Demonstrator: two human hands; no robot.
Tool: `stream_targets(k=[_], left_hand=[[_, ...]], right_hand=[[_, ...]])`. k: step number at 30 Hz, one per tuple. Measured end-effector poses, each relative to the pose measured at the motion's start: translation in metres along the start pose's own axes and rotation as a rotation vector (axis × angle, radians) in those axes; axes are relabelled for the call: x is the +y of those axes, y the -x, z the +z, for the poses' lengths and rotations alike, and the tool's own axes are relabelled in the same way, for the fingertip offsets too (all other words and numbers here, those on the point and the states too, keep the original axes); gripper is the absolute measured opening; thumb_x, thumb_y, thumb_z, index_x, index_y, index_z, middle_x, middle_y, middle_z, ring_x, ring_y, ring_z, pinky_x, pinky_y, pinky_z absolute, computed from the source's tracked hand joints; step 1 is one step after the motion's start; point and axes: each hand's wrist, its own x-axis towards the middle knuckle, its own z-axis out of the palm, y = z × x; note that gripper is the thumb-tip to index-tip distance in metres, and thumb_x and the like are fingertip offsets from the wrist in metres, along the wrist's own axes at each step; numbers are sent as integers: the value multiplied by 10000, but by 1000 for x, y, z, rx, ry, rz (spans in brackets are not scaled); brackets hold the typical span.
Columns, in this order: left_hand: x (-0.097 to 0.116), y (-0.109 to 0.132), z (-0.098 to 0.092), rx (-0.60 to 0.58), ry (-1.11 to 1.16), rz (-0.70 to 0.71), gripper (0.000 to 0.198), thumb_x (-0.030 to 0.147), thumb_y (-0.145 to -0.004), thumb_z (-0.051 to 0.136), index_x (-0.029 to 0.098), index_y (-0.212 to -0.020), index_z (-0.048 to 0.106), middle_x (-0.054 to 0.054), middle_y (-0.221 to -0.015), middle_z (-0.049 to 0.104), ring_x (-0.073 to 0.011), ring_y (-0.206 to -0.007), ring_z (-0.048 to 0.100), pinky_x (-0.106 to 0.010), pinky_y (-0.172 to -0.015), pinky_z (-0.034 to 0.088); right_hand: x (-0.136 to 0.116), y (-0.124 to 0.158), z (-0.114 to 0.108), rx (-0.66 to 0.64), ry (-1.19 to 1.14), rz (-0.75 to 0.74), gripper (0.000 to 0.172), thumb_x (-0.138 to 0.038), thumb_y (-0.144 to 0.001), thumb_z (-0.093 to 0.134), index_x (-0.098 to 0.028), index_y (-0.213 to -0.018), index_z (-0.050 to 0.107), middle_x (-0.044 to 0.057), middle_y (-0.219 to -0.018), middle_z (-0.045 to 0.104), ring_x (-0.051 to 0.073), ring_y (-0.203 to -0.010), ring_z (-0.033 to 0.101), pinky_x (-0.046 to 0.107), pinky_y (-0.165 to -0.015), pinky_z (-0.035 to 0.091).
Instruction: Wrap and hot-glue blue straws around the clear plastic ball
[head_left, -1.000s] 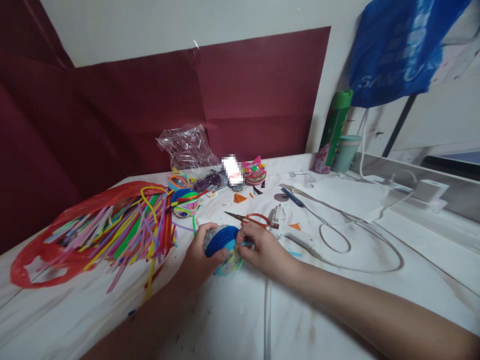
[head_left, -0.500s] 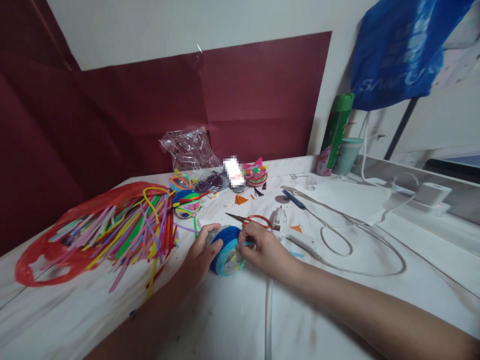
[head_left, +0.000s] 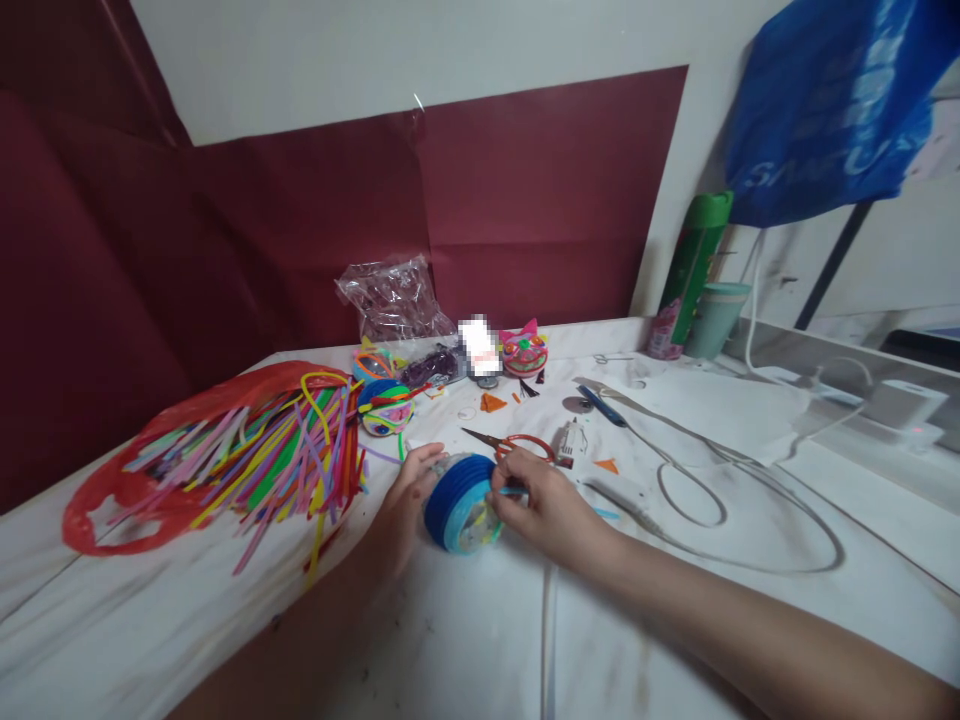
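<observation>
A round ball (head_left: pixel 459 505) wrapped in dark blue and light blue pipe cleaner, with a clear part showing on its right, sits low in front of me. My left hand (head_left: pixel 409 500) cups its left side, fingers reaching round behind; part of this grip is hidden. At the ball's right edge my right hand (head_left: pixel 536 505) is closed in a pinch on a light blue pipe cleaner (head_left: pixel 514 491), whose end shows between the fingers. Just behind the right hand, orange-handled scissors (head_left: pixel 517 447) lie on the table.
Loose pipe cleaners (head_left: pixel 262 450) lie on a red plastic bag (head_left: pixel 97 525) at left. Decorated balls (head_left: pixel 386 408) stand farther back, one a pink cat-like ball (head_left: pixel 525 350). Right of my hands are a glue gun (head_left: pixel 619 500), its looping cable (head_left: pixel 750 555) and a blue-handled tool (head_left: pixel 600 405).
My left thumb has come off the ball's front and the ball has turned a little, showing more blue. My right hand keeps its pinch. The whole view has shifted slightly.
</observation>
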Motion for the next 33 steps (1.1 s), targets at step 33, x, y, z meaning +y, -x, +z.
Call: stream_targets(k=[33], left_hand=[[6, 1, -1, 93, -235, 36, 527, 355, -612, 692, 183, -1078, 518, -59, -991, 597, -252, -930, 563, -335, -763, 443]], right_hand=[[4, 2, -10, 233, 90, -232, 81, -176, -839, 508, -202, -914, 523, 95, -955, 593, 225, -930, 545, 385, -813, 452]])
